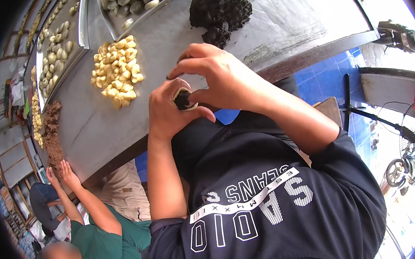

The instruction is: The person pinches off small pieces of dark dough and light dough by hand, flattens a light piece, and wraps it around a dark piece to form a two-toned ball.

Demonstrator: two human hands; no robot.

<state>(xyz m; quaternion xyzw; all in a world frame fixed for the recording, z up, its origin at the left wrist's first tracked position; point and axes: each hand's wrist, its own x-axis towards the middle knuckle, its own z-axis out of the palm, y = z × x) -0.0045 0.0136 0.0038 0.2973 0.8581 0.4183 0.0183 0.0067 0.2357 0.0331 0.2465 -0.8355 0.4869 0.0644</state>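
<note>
Cupped in my left hand (164,108) is a piece of pale dough (193,106) with a dark filling (182,100) at its middle. My right hand (218,77) reaches over from the right, its thumb pressed against the filling. The right index finger curves above the left hand, apart from the thumb, with dark smears at its tip. Beyond my hands, a large black mound of filling (221,9) sits on the metal tabletop (162,45), crumbled on its near side. A cluster of small yellowish dough pieces (116,72) lies left of my hands.
Metal trays (82,22) at the far left hold rounded greyish pieces (56,61). Along the left edge runs a strip of brown crumbly filling (53,134). A co-worker in a green shirt (108,234) has hands (65,175) there. The table's front edge (314,55) passes close to my arms.
</note>
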